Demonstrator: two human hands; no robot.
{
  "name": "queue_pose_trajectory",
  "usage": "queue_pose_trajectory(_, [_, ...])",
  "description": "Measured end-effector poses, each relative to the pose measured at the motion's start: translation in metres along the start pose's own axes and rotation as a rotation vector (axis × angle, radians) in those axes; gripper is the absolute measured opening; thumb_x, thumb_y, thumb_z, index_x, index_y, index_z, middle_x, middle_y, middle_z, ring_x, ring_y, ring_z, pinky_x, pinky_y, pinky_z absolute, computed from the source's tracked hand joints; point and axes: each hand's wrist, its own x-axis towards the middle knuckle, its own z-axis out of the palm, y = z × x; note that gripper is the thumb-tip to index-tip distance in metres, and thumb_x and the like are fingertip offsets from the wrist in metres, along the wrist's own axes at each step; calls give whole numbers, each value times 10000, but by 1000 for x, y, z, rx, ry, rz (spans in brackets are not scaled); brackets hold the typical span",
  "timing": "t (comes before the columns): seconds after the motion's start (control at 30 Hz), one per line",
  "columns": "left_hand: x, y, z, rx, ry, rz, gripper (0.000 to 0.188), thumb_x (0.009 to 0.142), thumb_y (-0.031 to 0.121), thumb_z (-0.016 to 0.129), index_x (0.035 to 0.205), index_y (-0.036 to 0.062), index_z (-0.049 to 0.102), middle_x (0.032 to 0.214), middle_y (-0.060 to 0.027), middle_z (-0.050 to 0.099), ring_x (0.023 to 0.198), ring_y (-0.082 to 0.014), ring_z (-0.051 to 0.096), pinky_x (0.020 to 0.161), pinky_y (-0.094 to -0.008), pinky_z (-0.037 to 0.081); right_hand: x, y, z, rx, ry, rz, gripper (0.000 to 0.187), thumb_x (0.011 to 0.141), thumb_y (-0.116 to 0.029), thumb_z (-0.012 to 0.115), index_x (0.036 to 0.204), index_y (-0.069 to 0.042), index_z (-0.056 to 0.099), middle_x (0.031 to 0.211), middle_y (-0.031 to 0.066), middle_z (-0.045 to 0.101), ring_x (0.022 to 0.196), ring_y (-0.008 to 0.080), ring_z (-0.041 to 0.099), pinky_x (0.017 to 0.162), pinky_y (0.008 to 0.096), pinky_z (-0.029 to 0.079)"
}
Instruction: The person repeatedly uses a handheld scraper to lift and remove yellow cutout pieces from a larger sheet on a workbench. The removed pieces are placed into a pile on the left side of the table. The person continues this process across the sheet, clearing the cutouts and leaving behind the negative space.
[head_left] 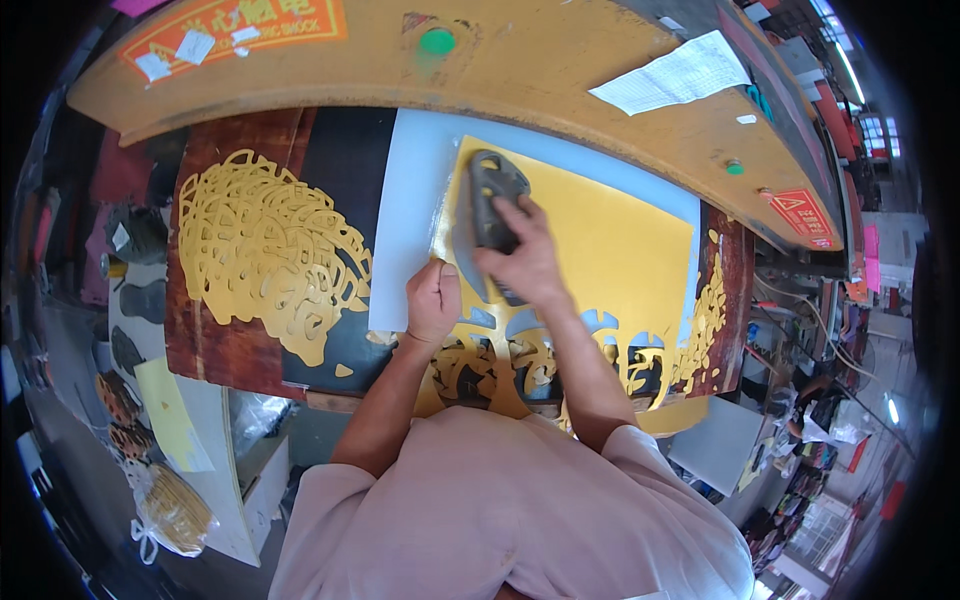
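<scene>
A yellow sheet lies on a pale cutting board, its near part cut through with curved openings. On the sheet's left side is a dark, shoe-shaped cutting die with openings in its top. My right hand grips this die from its near right side, slightly blurred, thumb and fingers spread across it. My left hand is closed at the sheet's left edge, just left of the die, and appears to pinch that edge. The cut near strips of the sheet hang toward my body between my forearms.
A large heap of cut yellow pieces covers the table's left side. Small yellow scraps lie at the right. Overhead, a wide orange press beam spans the far side, bearing a paper sheet and green buttons.
</scene>
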Motion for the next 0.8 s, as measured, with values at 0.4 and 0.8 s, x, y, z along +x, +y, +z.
queue_pose_trajectory(0.4, [27, 72, 51, 228, -569, 59, 457, 984, 297, 742, 1342, 35, 631, 890, -226, 704, 831, -417, 713, 768, -498, 593, 17, 48, -56, 1050, -123, 268, 803, 793, -115, 791, 1550, 46, 575, 1253, 151, 746, 1040, 194, 706, 971, 325, 559])
queue_pose_trajectory(0.8, [90, 42, -279, 121, -354, -870, 309, 1119, 281, 560, 939, 67, 692, 669, -7, 644, 484, -81, 538, 469, -251, 432, 17, 71, -65, 1117, -185, 221, 795, 765, -179, 757, 1526, 5, 617, 1064, 83, 733, 784, 147, 655, 654, 278, 533])
